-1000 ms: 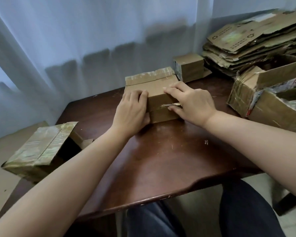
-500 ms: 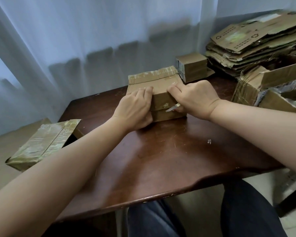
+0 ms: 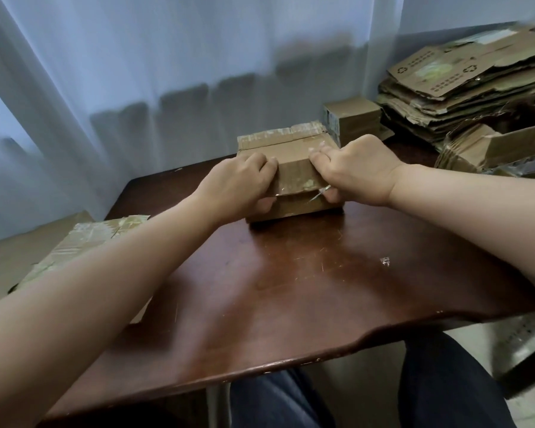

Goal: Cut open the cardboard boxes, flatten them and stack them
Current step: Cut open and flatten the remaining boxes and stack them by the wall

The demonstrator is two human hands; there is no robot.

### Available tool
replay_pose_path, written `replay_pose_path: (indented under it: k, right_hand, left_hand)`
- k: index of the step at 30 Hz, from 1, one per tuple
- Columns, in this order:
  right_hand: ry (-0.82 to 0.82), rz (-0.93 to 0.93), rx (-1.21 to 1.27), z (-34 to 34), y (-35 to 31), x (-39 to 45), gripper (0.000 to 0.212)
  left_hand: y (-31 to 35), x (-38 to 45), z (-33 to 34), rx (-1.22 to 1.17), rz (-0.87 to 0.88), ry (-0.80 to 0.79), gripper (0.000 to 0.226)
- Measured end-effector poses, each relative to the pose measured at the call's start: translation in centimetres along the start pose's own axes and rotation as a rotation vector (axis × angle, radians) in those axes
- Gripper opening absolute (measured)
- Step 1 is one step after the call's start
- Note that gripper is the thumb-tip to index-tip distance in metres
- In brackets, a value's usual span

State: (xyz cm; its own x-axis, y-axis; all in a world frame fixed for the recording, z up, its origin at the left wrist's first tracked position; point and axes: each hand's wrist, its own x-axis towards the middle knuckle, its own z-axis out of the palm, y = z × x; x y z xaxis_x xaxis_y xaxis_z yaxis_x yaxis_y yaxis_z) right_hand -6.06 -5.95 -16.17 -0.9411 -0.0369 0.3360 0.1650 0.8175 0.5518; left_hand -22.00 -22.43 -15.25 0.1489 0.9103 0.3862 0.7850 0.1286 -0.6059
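Note:
A taped brown cardboard box (image 3: 294, 171) stands on the dark wooden table (image 3: 291, 288), towards its far side. My left hand (image 3: 238, 183) grips the left end of the box's front flap, fingers curled over the top and thumb below. My right hand (image 3: 355, 168) grips the right end the same way. A small thin blade (image 3: 319, 193) sticks out by the right thumb, pointing left along the open seam. The flap's front edge stands slightly lifted off the part below.
A tall stack of flattened cardboard (image 3: 464, 88) lies at the back right, with a small closed box (image 3: 352, 118) in front of it and torn open boxes (image 3: 491, 146) at the right edge. A tape-covered box (image 3: 87, 242) sits at the table's left corner.
Both hands went from lying on the box top to curling round its front flap. The blade slid along the seam, which now gapes slightly.

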Motion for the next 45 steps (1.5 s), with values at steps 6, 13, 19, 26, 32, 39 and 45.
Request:
replay_pose_path:
  k: [6,13,19,26,32,39,45]
  right_hand:
    - [-0.066,-0.06,0.046,-0.4,0.5,-1.0,0.054]
    - [0.09,0.209,0.39,-1.4,1.9,-0.9,0.037]
    - [0.397,0.045,0.447,-1.7,-0.6,-1.8,0.022]
    - [0.138,0.094,0.48,1.0,-4.8,-0.3,0.034]
    - [-0.042,0.213,0.729,0.8,-5.7,1.1,0.043]
    - [-0.114,0.12,0.766,2.2,-7.7,-3.0,0.047]
    - [-0.045,0.218,0.822,1.8,-6.6,-3.0,0.041]
  left_hand:
    - [0.1,-0.3,0.1,-0.121,0.069,0.106,0.047]
    - [-0.7,-1.1,-0.1,-0.389,-0.181,0.136,0.044]
    - [0.0,0.1,-0.3,-0.416,-0.309,0.174,0.035]
    - [-1.4,0.7,-0.6,-0.818,-0.449,-0.034,0.027]
    - [-1.2,0.0,0.3,-1.101,-0.5,-0.117,0.028]
    - [-1.2,0.3,0.2,-1.046,-0.521,-0.137,0.022]
    - [-1.3,0.0,-0.2,-1.057,-0.556,-0.14,0.035]
